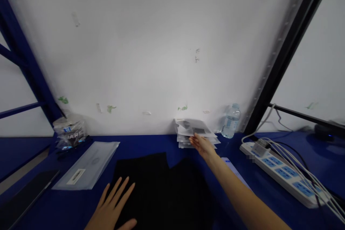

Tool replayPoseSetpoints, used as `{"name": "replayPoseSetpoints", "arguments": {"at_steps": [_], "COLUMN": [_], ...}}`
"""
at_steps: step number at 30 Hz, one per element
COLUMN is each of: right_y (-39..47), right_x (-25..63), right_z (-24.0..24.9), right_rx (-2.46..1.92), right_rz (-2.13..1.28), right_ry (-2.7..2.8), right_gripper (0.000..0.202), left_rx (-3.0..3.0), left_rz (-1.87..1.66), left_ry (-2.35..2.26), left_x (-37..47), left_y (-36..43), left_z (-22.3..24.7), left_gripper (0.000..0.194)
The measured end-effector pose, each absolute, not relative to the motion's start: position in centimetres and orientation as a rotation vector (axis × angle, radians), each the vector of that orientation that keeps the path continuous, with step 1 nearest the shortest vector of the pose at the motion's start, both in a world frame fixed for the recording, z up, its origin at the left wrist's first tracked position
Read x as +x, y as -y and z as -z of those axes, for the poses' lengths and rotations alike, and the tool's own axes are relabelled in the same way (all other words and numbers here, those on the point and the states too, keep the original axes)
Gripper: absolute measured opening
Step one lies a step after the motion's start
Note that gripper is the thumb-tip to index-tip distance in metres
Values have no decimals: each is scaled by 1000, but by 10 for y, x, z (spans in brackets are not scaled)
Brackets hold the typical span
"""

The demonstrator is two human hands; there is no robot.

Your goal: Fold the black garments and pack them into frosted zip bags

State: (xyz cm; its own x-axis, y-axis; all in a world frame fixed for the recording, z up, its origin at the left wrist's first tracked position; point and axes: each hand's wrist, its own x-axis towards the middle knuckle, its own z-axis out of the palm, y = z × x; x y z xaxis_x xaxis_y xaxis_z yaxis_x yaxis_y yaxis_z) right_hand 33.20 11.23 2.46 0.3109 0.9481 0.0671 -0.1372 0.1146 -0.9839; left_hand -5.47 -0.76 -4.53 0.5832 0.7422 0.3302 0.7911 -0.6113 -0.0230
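Note:
Black folded cloth [164,190] lies on the blue table in front of me. My left hand [110,205] rests at its left edge, fingers spread and holding nothing. At the back of the table, by the wall, is a stack of frosted plastic bags [198,127]. Reaching out to it, my right hand [202,145] has its thumb and fingers closed at the front edge of an upper bag; the fingertips are partly hidden. Another frosted plastic bag [93,161] with a barcode label lies flat to the left of the cloth.
A water bottle [231,121] stands right of the stack. Further right is a white power strip [280,172] with tangled cables. A lit, phone-like device [235,170] lies partly behind my right forearm. At left are a plastic-wrapped container [71,133] and a dark flat device [28,197].

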Motion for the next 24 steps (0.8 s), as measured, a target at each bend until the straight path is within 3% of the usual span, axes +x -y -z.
{"name": "replayPoseSetpoints", "arguments": {"at_steps": [5,10,15,18,24], "right_y": [-75,-11,26,27,-10], "right_x": [307,251,204,198,199], "right_z": [-37,-51,-45,-36,-32], "right_rx": [-1047,-1002,-901,-955,-1043], "right_rz": [-1045,-1359,-1347,-1409,-1177], "right_ry": [858,1334,1703,1659,1419], "right_gripper": [20,15,21,25,30], "left_rx": [-2604,-2410,-2808,-2984,-3164], "left_rz": [866,1305,1094,978,1124], "left_ry": [1563,1846,1772,1778,1670], "left_x": [-59,-44,8,30,38], "left_y": [9,-11,-40,-48,-46], "left_z": [28,-38,-81,-76,-56], "left_gripper": [53,49,37,29,34]}}
